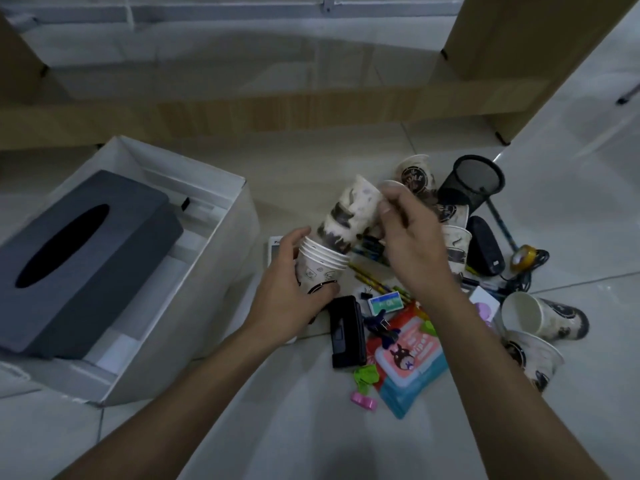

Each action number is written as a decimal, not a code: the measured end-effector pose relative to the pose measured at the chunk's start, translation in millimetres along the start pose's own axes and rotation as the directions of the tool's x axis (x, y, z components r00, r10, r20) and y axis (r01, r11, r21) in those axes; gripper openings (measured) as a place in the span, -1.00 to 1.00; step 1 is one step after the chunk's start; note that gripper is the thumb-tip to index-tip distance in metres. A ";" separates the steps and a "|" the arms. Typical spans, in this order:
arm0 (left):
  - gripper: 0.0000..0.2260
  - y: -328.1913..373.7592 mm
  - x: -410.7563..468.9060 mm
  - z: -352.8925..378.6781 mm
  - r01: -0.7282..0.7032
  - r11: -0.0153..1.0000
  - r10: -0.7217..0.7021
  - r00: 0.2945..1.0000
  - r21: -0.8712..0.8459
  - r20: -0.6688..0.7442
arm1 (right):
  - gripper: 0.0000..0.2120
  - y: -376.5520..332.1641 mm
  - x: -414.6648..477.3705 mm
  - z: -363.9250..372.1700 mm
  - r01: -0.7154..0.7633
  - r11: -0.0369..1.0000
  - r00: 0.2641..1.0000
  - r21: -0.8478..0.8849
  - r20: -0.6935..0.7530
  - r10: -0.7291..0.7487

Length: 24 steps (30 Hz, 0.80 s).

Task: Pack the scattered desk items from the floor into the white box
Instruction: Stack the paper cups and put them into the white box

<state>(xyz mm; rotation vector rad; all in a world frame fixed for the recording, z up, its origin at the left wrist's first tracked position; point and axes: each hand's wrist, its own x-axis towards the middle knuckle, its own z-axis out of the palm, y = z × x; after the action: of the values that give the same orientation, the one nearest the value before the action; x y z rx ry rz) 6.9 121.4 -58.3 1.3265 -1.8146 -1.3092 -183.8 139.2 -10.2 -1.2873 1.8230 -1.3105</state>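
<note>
Risk: tilted upper cups (349, 213) may slip, your right hand (412, 237) seemingly pinching them, left hand (291, 289) gripping the stack (322, 268).

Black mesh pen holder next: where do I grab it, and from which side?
The black wire-mesh pen holder lies tipped, its round open mouth tilted up toward the camera. Probably pinch the upper-right rim, coming from the right: printed paper cups crowd its left side.
</note>
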 end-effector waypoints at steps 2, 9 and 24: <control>-0.24 3.8 0.6 4.5 -0.017 1.000 0.017 1.000 0.004 0.015 | -0.81 2.1 -14.6 1.1 -0.016 0.999 0.989 -0.036 0.143 0.021; -0.29 13.7 -1.1 10.9 -0.025 0.999 0.025 0.999 0.022 0.020 | -0.78 6.3 -27.6 -0.9 -0.082 0.996 0.977 -0.021 0.197 0.084; -0.35 21.0 35.4 26.6 0.003 0.999 0.002 0.996 -0.050 0.086 | -0.66 50.6 98.7 0.1 -0.105 0.646 0.989 -0.756 -0.011 0.148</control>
<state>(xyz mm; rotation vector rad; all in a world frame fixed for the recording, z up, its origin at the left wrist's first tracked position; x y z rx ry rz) -37.1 100.1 -53.5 1.2616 -1.8265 -1.4230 -241.8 52.3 -47.4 -1.5152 2.4899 -0.3817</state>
